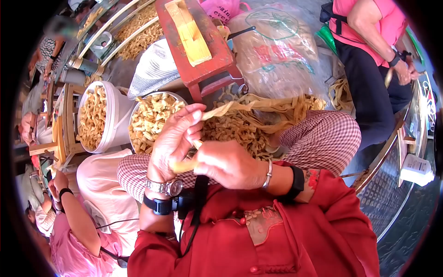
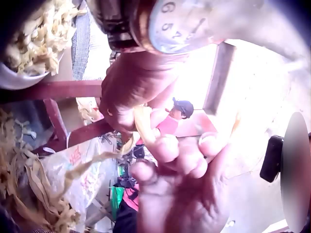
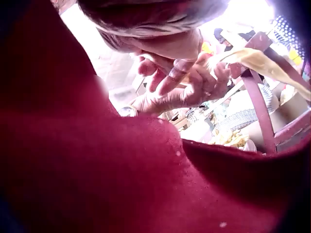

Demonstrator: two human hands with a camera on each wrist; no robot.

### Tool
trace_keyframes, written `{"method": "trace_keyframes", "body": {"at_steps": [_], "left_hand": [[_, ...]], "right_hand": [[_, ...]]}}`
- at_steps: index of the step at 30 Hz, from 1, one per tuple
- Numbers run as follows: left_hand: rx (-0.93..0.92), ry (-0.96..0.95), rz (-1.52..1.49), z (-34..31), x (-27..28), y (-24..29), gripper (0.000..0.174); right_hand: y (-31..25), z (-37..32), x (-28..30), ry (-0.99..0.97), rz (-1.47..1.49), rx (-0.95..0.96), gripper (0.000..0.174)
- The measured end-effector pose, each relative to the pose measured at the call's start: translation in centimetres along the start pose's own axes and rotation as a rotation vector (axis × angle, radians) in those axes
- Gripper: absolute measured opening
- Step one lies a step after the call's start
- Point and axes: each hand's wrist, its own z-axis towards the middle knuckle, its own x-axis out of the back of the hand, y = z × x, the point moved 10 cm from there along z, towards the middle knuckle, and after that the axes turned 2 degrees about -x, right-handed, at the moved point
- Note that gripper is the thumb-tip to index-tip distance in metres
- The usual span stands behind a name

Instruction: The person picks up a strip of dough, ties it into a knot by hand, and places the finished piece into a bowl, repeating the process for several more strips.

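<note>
In the head view, a long pale-tan strip [image 1: 240, 102], dried and slightly twisted, runs from my left hand to the pile on the right. My left hand [image 1: 171, 141] pinches it between thumb and index finger, and it also shows in the left wrist view, strip [image 2: 99, 158] hanging from it. My right hand [image 1: 233, 164], fingers curled, is blurred close beside the left palm, gripping a short end of the strip. The right wrist view has both hands close together, with the strip [image 3: 265, 63] leading away. Knotted pieces [image 1: 235, 136] lie heaped below the hands.
Two white buckets of knotted pieces, one bucket [image 1: 110, 117] at left, stand beside a red stool [image 1: 210, 69] bearing a notched wooden block [image 1: 188, 32]. Behind is a large plastic bag [image 1: 277, 46]. People in pink sit on both sides; a white bottle [image 1: 416, 170] is at far right.
</note>
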Motion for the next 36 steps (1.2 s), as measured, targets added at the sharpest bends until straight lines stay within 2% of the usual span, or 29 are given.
{"method": "trace_keyframes", "body": {"at_steps": [1, 3, 5, 8, 10, 11, 12, 15, 16, 20, 23, 24, 25, 27, 30, 33, 34, 36], "left_hand": [[0.019, -0.106, 0.013, 0.0, -0.8, 0.2, 0.027], [-0.028, -0.008, 0.07, -1.4, -0.3, 0.4, 0.024], [-0.024, -0.04, 0.121, -1.5, 0.5, -0.4, 0.023], [0.024, 0.008, 0.129, -1.9, 1.6, -1.7, 0.023], [0.128, 0.047, 0.193, -2.4, 1.5, -3.5, 0.024], [0.181, 0.067, 0.224, -2.7, 1.7, -4.2, 0.024], [0.203, -0.052, 0.157, -2.8, 1.9, -4.9, 0.023], [0.231, 0.027, 0.286, -3.0, 2.8, -5.6, 0.02], [0.224, 0.137, 0.314, -3.5, 2.5, -5.1, 0.016], [0.102, -0.002, 0.453, -4.1, 2.0, -4.2, 0.012], [-0.137, 0.017, 0.662, -5.2, -0.2, -1.6, 0.009], [-0.268, 0.127, 0.893, -5.9, -0.5, 0.3, 0.007], [-0.766, 0.07, 1.315, -7.4, -4.4, 3.4, 0.005], [-1.143, 0.122, 1.686, -10.4, -8.8, 4.2, 0.013], [-1.157, 0.027, 1.661, -10.9, -9.6, 3.8, 0.017], [-1.024, -0.166, 1.607, -9.9, -9.3, 2.8, 0.019], [-0.995, -0.158, 1.62, -9.7, -8.9, 2.6, 0.016], [-0.791, -0.075, 1.32, -8.9, -6.5, 2.6, 0.014]], "right_hand": [[0.0, 0.3, 1.6, 0.076, 0.069, -0.082, 0.02], [1.6, -0.1, 4.0, 0.287, 0.158, -0.209, 0.02], [2.6, -0.6, 5.0, 0.392, 0.11, -0.199, 0.018], [3.8, -0.8, 4.4, 0.357, 0.178, -0.284, 0.019], [3.9, -0.8, 3.8, 0.326, 0.234, -0.322, 0.019], [4.1, -1.0, 3.4, 0.296, 0.14, -0.312, 0.019], [4.2, -1.0, 3.3, 0.283, 0.112, -0.317, 0.02], [5.3, -1.3, 3.0, 0.26, 0.093, -0.372, 0.022], [5.8, -1.5, 3.0, 0.255, 0.097, -0.398, 0.022], [6.6, -2.0, 2.8, 0.288, 0.163, -0.435, 0.024], [7.3, -2.2, 2.0, 0.263, 0.313, -0.568, 0.026], [6.2, -1.7, 2.8, 0.247, 0.171, -0.509, 0.028], [5.6, -1.1, 2.7, 0.225, 0.14, -0.424, 0.029], [5.1, -0.8, 2.5, 0.2, 0.228, -0.415, 0.029], [4.5, -0.6, 1.8, -0.002, 0.242, -0.393, 0.028], [3.0, -0.7, 1.6, -0.124, 0.119, -0.241, 0.029], [3.8, -1.1, 1.6, -0.115, 0.156, -0.306, 0.027], [3.8, -1.8, 1.9, -0.056, 0.233, -0.344, 0.024]]}}
